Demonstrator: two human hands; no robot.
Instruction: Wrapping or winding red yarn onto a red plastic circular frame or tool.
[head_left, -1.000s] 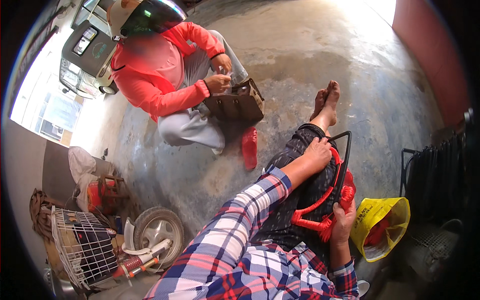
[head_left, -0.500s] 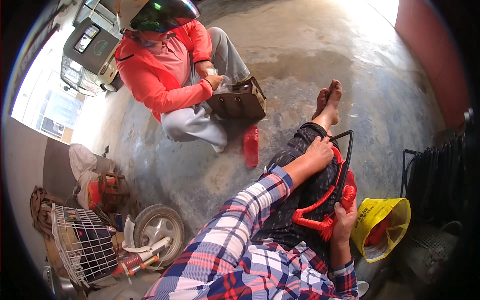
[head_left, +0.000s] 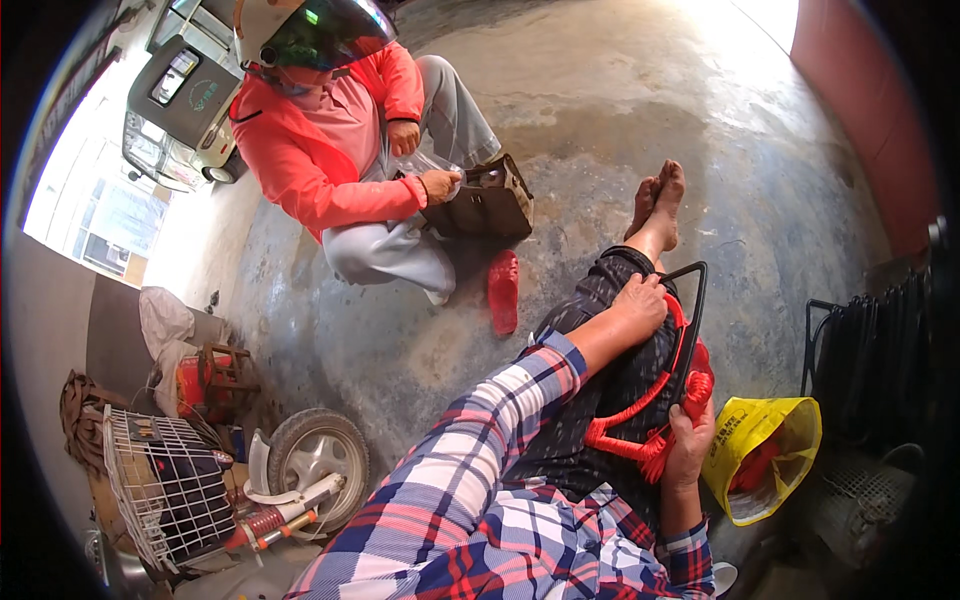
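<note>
Across my lap lies a black bent-tube frame (head_left: pixel 704 295), part of it wrapped in red cord (head_left: pixel 622 416). My left hand (head_left: pixel 640 304) is closed on the frame near its far end, close to my knee. Nearer my body, my right hand (head_left: pixel 688 442) grips a bundle of the red cord against the frame's near side, thumb on top. The fingers under the bundle are partly hidden. Dark patterned trousers (head_left: pixel 560 440) lie beneath the frame, and my bare feet (head_left: pixel 660 205) stretch out beyond it.
A helmeted person in a red jacket (head_left: pixel 300 165) crouches ahead at left, holding clear plastic over a brown bag (head_left: pixel 490 212). A red slipper (head_left: pixel 503 290) lies nearby. At right stand a yellow bag (head_left: pixel 745 440) and black frames (head_left: pixel 870 350); at left, a wheel (head_left: pixel 330 465) and wire basket (head_left: pixel 165 490).
The other person's hands have moved apart, stretching the clear plastic between them; one has come down toward the brown bag. My hands and the frame look unmoved.
</note>
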